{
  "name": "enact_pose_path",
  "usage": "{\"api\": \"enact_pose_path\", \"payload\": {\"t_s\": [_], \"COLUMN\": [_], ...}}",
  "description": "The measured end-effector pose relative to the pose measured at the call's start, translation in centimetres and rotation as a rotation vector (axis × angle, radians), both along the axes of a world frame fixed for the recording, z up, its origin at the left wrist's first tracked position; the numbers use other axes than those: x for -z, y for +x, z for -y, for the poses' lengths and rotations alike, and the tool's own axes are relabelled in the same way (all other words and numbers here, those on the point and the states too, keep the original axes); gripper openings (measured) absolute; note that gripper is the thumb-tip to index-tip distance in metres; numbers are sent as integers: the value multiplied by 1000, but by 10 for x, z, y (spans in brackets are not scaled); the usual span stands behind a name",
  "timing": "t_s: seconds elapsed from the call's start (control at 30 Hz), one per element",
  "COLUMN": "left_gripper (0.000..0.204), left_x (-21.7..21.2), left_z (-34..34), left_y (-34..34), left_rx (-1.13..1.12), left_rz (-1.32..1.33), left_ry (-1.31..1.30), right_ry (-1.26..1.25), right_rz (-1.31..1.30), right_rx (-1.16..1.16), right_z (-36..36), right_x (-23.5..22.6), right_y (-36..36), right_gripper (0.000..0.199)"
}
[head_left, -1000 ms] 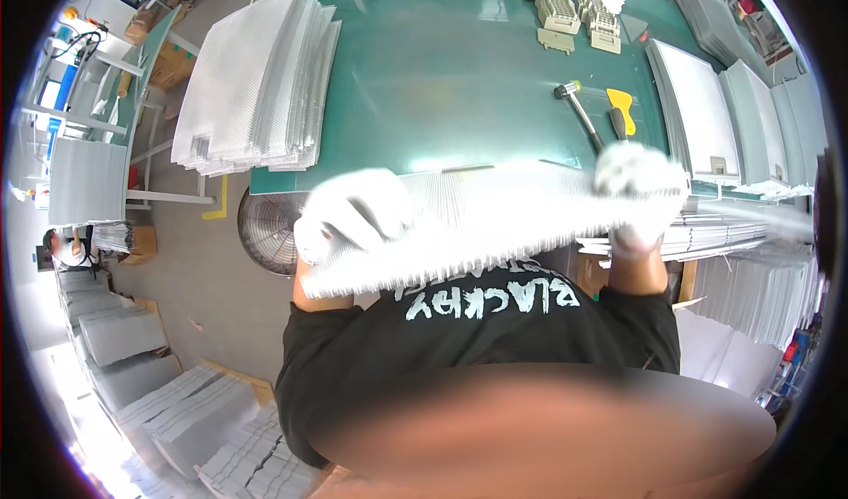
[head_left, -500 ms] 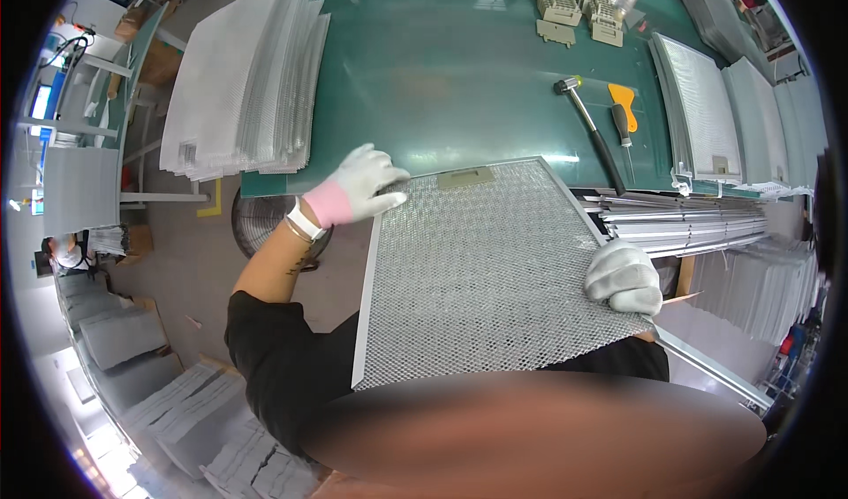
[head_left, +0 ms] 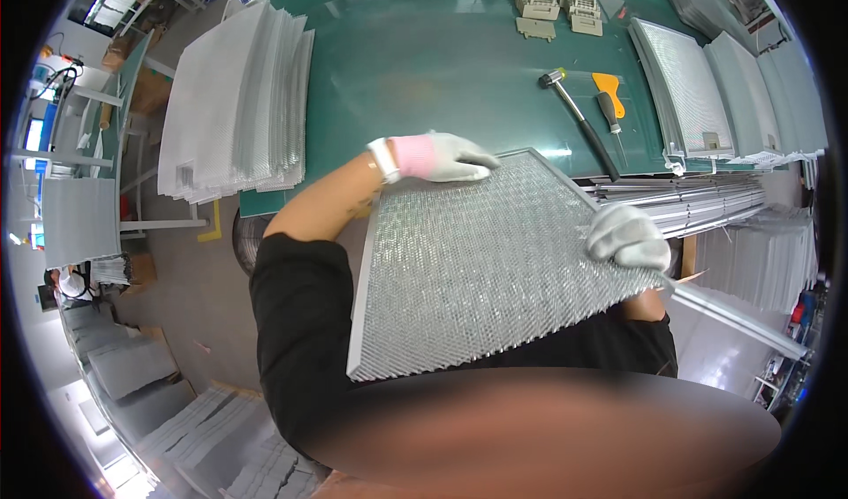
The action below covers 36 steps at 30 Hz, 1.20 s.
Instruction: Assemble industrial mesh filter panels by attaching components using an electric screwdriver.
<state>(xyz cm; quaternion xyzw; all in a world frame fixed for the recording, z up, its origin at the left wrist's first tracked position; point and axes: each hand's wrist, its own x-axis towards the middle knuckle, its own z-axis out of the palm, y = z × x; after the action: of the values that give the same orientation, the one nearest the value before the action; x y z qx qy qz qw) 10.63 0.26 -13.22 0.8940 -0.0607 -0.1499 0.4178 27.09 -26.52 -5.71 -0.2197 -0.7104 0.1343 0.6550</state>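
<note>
A silver metal mesh filter panel [head_left: 477,269] lies tilted in front of me, overlapping the table's near edge. Metal frame strips border its left, far and right sides; its near mesh edge shows bare. My left hand [head_left: 446,157], in a white glove with a pink cuff, rests stretched out along the far edge, covering where a beige latch plate sat. My right hand [head_left: 629,237], in a white glove, is closed on the panel's right side near the corner. From beside that hand a metal frame strip [head_left: 738,315] juts out to the lower right.
On the green table [head_left: 397,75] lie a hammer [head_left: 579,121], an orange scraper [head_left: 609,93] and a screwdriver [head_left: 611,117]. A tall mesh panel stack [head_left: 230,102] stands left, more panels [head_left: 685,84] right. Beige plastic parts [head_left: 536,3] sit far back. Metal strips [head_left: 689,203] are bundled at right.
My left hand has moved right, from beside the far left corner onto the panel's far edge, over the latch plate. The right hand and the jutting strip have shifted slightly up.
</note>
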Motion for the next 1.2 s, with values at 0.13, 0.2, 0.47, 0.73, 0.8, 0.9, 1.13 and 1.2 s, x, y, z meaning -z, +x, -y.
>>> {"api": "enact_pose_path", "payload": {"t_s": [0.13, 0.2, 0.47, 0.73, 0.8, 0.9, 1.13, 1.2], "left_gripper": [73, 85, 22, 19, 40, 48, 64, 63], "left_x": [-57, -77, -108, -97, -88, -65, 7, 9], "left_z": [-43, -44, 18, 38, 24, 35, 4, -2], "left_y": [-61, -90, -96, -117, -125, -129, -123, -118], "left_rx": [258, 188, -1040, -758, -224, -72, -145, -112], "left_rz": [334, 854, 1343, 1243, 1083, 607, 224, 228], "left_ry": [-848, -857, -280, -214, -222, -262, 302, 296], "right_ry": [-176, -234, -319, -274, -255, -114, -95, -111], "right_rz": [-137, -178, -416, -329, -211, -210, -52, -37], "right_rx": [283, 528, 608, 424, 212, 78, 36, 68], "right_z": [-20, -55, -113, -74, -59, -29, -5, -1], "right_x": [-21, -36, -33, -16, -21, 13, 30, 27], "right_y": [-2, 6, 32, 29, 15, 7, 4, 2], "right_gripper": [23, 24, 17, 20, 28, 35, 20, 19]}}
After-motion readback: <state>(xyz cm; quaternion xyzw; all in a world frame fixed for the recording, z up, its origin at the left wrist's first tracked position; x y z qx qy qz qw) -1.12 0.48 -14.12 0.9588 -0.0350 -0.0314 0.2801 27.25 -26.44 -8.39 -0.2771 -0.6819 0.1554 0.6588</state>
